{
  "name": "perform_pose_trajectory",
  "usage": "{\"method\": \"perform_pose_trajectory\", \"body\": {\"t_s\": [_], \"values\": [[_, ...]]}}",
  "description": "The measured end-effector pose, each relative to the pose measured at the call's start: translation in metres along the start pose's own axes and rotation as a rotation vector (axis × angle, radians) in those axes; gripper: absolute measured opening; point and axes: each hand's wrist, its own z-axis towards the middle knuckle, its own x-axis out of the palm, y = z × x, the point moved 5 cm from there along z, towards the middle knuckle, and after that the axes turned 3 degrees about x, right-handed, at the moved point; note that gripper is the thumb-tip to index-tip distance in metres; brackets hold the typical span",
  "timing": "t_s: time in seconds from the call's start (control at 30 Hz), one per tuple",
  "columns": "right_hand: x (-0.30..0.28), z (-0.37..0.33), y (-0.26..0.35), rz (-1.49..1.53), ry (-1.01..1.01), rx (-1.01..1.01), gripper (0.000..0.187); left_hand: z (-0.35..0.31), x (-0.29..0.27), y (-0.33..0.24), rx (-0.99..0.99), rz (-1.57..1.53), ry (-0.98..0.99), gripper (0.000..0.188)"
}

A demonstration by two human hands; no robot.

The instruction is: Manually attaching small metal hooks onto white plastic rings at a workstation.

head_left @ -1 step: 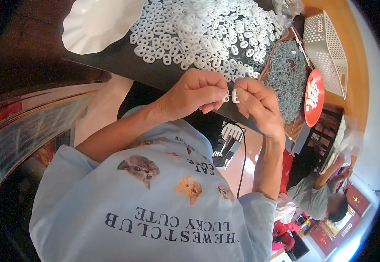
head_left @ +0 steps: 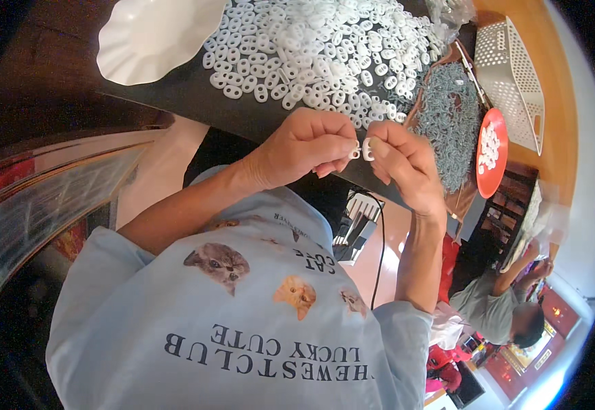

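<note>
My left hand [head_left: 302, 148] is closed, pinching a small white plastic piece with holes [head_left: 355, 153] between thumb and fingers. Facing it, my right hand [head_left: 409, 164] pinches another small white plastic piece [head_left: 368, 149], mostly covered by the thumb and fingertips. The two pieces are held close together, just off the table's near edge; whether anything links them is too small to tell. Beyond my hands lies a large heap of white oval two-holed plastic pieces [head_left: 311, 51]. To the right of my right hand is a mass of small grey-blue parts [head_left: 448, 123] on a brown sheet.
A white wavy-rimmed dish [head_left: 116, 51] stands at the far left of the dark table [head_left: 181, 99]. At right are a red plate [head_left: 491, 186] with white pieces and a white perforated basket [head_left: 509, 82]. Another person [head_left: 492, 307] is in the background at lower right.
</note>
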Motion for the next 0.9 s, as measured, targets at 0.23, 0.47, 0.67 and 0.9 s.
{"method": "perform_pose_trajectory", "body": {"t_s": [0.23, 0.47, 0.67, 0.9], "values": [[-0.003, 0.001, 0.001, -0.003, -0.033, -0.029, 0.02, 0.003, 0.004, -0.001, 0.003, 0.022, 0.019, 0.017], [-0.007, 0.002, 0.006, -0.273, -0.119, -0.181, 0.019, 0.003, 0.007, -0.006, -0.072, 0.057, -0.091, 0.021], [0.001, -0.005, 0.024, -0.644, -0.208, -0.348, 0.021, 0.005, 0.007, -0.005, -0.071, 0.028, -0.142, 0.021], [0.002, -0.014, 0.029, -0.667, -0.235, -0.419, 0.026, 0.009, 0.009, -0.01, -0.161, 0.01, -0.174, 0.023]]}}
